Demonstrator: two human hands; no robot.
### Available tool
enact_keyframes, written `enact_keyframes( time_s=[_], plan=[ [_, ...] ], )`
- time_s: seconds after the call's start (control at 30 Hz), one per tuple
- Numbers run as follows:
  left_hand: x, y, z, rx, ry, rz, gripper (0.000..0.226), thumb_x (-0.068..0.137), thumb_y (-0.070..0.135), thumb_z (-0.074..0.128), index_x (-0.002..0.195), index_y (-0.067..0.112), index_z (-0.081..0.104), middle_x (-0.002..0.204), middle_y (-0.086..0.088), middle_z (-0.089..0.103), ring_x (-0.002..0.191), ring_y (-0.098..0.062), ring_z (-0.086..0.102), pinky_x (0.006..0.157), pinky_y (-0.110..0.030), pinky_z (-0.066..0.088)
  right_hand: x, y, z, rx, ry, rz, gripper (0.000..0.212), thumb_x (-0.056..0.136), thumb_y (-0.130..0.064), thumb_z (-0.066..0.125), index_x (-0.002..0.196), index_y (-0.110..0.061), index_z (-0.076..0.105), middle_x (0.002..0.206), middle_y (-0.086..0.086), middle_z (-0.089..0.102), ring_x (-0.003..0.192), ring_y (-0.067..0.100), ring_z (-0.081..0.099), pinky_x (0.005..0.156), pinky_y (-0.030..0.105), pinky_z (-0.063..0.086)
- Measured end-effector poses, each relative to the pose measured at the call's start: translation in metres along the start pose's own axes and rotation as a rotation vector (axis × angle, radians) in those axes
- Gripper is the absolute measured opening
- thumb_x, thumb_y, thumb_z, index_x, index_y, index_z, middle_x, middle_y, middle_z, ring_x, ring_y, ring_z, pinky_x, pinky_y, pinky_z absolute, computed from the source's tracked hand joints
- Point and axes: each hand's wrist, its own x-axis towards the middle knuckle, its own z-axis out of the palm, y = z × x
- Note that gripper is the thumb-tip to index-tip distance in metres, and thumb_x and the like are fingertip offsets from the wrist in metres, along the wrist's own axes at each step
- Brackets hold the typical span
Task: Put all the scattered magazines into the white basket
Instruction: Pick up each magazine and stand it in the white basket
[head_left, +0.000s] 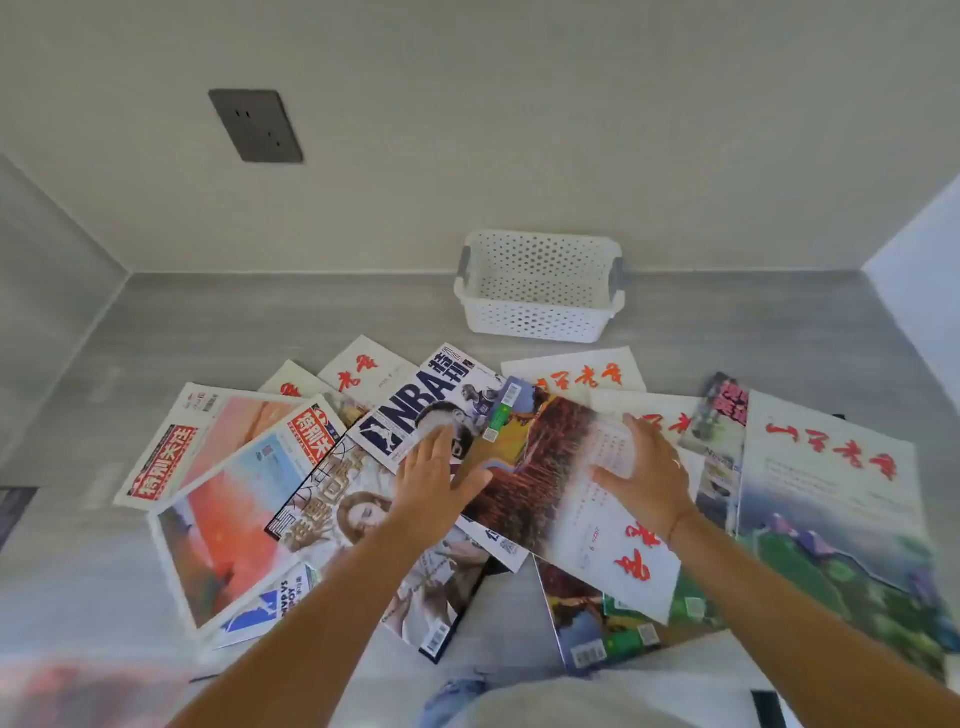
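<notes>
Fingers (441, 441) of the left hand (431, 483) and right hand (649, 478) are spread open, gripping nothing — both laid over the red-brown magazine (540, 467) between them. Beyond the fingertips stands the white basket (540, 317), empty on the desk (260, 322). Overlapped glossy covers may slide — a one-sided lift could drag neighbours along.

Your left hand (434, 480) and right hand (647, 475) spread flat, seemingly touching the brown-covered magazine (550, 467) atop the scattered magazines; the white basket (540, 318) sits empty near the counter's (234, 332) back edge.
</notes>
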Motion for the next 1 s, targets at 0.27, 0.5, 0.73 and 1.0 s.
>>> enact_keyframes(
  time_s=[0.27, 0.5, 0.73, 1.0],
  plan=[
    [0.037, 0.028, 0.019, -0.26, -0.16, -0.151, 0.074, 0.083, 0.051, 0.055, 0.145, 0.026, 0.022, 0.145, -0.008, 0.039, 0.133, -0.032, 0.035, 0.108, -0.053, 0.033, -0.021, 0.041, 0.015, -0.136, 0.011, 0.159, 0.089, 0.077, -0.052, 0.063, 0.147, -0.022, 0.017, 0.159, 0.009, -0.001, 0.146, 0.029, 0.0, 0.118, 0.048, 0.011],
    [0.057, 0.037, 0.011, -0.604, -0.14, -0.297, 0.04, 0.083, 0.038, 0.065, 0.117, 0.018, 0.06, 0.111, -0.008, 0.068, 0.094, -0.024, 0.066, 0.09, -0.042, 0.053, -0.022, 0.051, 0.024, -0.213, 0.008, 0.08, 0.093, 0.073, -0.056, 0.065, 0.146, -0.025, 0.016, 0.159, 0.005, -0.004, 0.146, 0.028, -0.007, 0.119, 0.047, 0.001],
    [0.055, 0.042, 0.01, -0.626, -0.252, -0.238, 0.031, 0.09, 0.028, 0.058, 0.12, 0.026, 0.051, 0.113, -0.005, 0.065, 0.102, -0.026, 0.064, 0.095, -0.049, 0.049, -0.023, 0.057, 0.026, -0.172, 0.039, 0.056, 0.096, 0.069, -0.06, 0.066, 0.145, -0.027, 0.018, 0.159, 0.002, 0.0, 0.146, 0.025, -0.004, 0.119, 0.048, 0.002],
    [0.058, 0.049, -0.013, -1.005, -0.005, -0.189, 0.021, 0.087, 0.015, 0.062, 0.101, 0.031, 0.061, 0.101, -0.008, 0.073, 0.093, -0.03, 0.07, 0.087, -0.049, 0.054, -0.032, 0.032, 0.007, 0.277, 0.363, 0.286, 0.09, 0.068, -0.041, 0.074, 0.141, -0.023, 0.025, 0.146, 0.008, 0.03, 0.131, 0.031, 0.037, 0.103, 0.056, 0.038]
  ],
)
